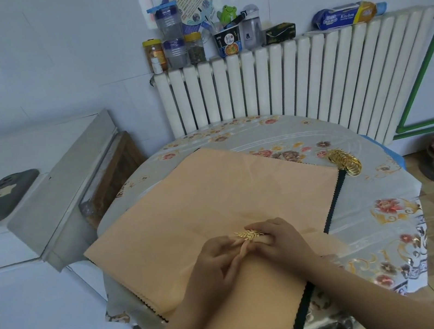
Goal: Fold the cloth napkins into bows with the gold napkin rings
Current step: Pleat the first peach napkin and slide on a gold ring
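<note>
Soft even daylight, bluish cast, faint shadows, wide-angle edge warping

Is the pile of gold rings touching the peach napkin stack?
Cannot tell. In the head view the pile of gold rings sits right at the peach napkin stack's corner; no gap or contact shows plainly.

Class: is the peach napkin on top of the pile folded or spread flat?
Spread flat: the top napkin lies open over the pile, corners out, while both hands work another napkin through a gold ring.

Round table with a flowery plastic cover, a stack of peach cloth napkins spread over most of it, dark scalloped ones peeking out underneath, and a pile of gold napkin rings just off the stack's far right corner.
</note>
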`<act>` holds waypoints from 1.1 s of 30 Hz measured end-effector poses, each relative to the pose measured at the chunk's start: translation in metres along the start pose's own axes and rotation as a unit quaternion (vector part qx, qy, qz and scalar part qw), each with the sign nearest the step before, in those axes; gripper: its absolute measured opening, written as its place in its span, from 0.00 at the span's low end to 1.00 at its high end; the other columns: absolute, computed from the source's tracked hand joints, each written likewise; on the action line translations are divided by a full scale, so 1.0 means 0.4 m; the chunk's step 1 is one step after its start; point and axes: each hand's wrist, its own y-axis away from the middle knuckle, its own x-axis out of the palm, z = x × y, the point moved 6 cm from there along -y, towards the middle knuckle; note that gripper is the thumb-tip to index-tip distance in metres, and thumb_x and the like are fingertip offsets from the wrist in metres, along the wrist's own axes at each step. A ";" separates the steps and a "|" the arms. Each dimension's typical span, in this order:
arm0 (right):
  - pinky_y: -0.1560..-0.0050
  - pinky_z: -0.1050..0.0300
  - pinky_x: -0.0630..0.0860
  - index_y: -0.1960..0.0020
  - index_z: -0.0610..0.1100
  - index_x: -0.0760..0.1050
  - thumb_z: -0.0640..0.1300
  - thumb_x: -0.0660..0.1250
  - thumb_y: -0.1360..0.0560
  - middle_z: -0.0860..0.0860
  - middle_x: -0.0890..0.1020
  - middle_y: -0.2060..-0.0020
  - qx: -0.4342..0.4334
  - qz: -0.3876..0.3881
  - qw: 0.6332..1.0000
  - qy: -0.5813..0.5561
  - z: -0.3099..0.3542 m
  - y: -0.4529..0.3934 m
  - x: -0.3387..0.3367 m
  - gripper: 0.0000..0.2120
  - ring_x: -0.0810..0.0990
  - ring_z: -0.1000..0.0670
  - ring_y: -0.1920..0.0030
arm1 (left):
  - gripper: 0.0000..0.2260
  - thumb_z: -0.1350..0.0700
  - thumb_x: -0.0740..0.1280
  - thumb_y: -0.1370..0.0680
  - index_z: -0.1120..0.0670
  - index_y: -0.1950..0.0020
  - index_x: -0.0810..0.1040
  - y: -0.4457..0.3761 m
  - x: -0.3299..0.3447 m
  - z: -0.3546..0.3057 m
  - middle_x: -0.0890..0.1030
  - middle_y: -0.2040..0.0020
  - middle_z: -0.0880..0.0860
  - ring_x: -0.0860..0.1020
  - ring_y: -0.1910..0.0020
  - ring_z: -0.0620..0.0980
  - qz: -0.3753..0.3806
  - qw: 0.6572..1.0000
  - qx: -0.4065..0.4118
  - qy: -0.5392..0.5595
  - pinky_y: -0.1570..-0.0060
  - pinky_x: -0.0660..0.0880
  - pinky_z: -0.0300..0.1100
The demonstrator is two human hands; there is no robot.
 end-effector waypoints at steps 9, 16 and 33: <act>0.45 0.68 0.62 0.27 0.54 0.59 0.55 0.68 0.27 0.55 0.71 0.48 -0.045 0.057 0.997 -0.008 0.025 0.027 0.018 0.32 0.67 0.56 0.45 | 0.32 0.29 0.60 0.40 0.45 0.44 0.76 -0.075 0.004 0.015 0.72 0.53 0.41 0.68 0.51 0.41 0.053 0.984 -0.147 -0.086 0.49 0.62 0.38; 0.44 0.72 0.61 0.25 0.49 0.54 0.50 0.68 0.25 0.53 0.67 0.46 -0.027 0.070 0.997 -0.024 0.025 0.041 0.015 0.34 0.66 0.57 0.44 | 0.16 0.43 0.73 0.33 0.47 0.48 0.82 -0.094 0.041 0.030 0.81 0.53 0.44 0.77 0.53 0.39 0.213 0.955 -0.187 0.082 0.50 0.72 0.38; 0.41 0.59 0.57 0.39 0.54 0.76 0.71 0.50 0.36 0.58 0.78 0.45 -0.050 0.045 0.994 0.083 0.048 -0.004 0.012 0.36 0.67 0.56 0.41 | 0.25 0.37 0.66 0.31 0.54 0.46 0.81 -0.035 -0.018 0.023 0.77 0.49 0.50 0.72 0.45 0.51 0.069 0.983 -0.156 -0.068 0.45 0.64 0.34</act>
